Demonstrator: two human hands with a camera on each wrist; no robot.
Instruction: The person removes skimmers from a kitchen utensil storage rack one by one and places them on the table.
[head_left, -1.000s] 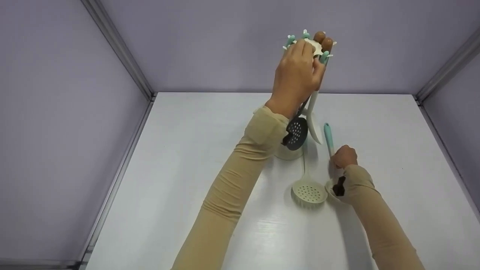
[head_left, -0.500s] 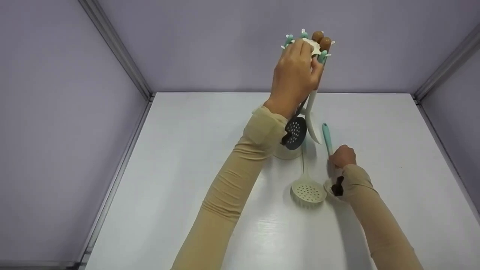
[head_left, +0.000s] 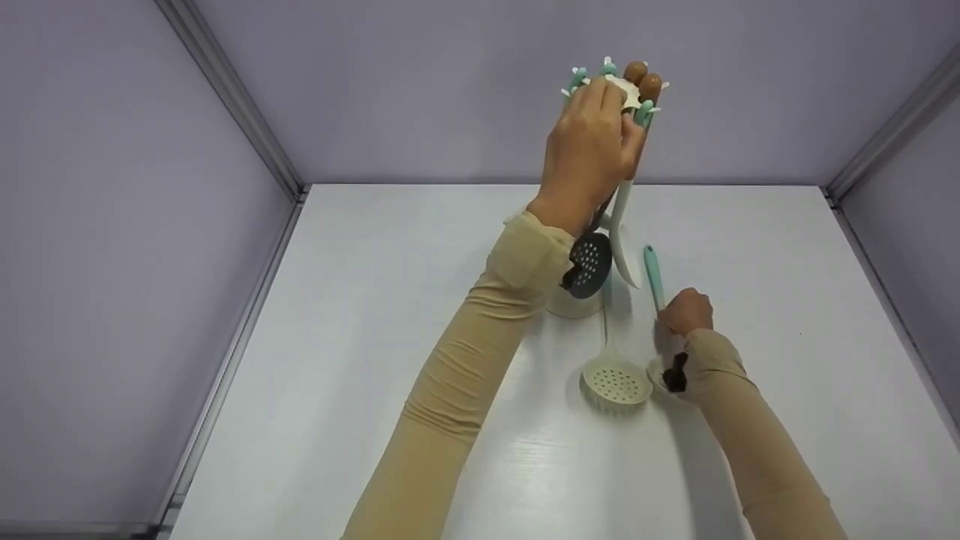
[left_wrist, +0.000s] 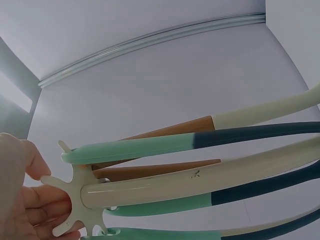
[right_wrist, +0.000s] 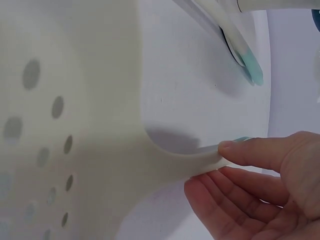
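My left hand (head_left: 616, 101) is raised and grips the cream star-shaped top (left_wrist: 75, 192) of a utensil rack (head_left: 576, 304), with its fingers (left_wrist: 30, 205) curled round the hub. Teal, wooden and cream handles (left_wrist: 165, 145) hang from the hub. A dark skimmer (head_left: 589, 264) and a white spoon (head_left: 626, 251) hang below my wrist. My right hand (head_left: 681, 311) lies on the table and pinches the stem of a cream perforated utensil (right_wrist: 65, 150) with a teal handle (head_left: 652, 270). My right hand (right_wrist: 215, 167) has the thumb on top of the stem. The utensil's head is mostly hidden under my wrist.
A second cream skimmer (head_left: 616, 382) lies flat on the white table (head_left: 375, 337) just left of my right wrist, its stem pointing at the rack base. Lilac walls with metal corner rails (head_left: 232, 105) close in the table at the left, back and right.
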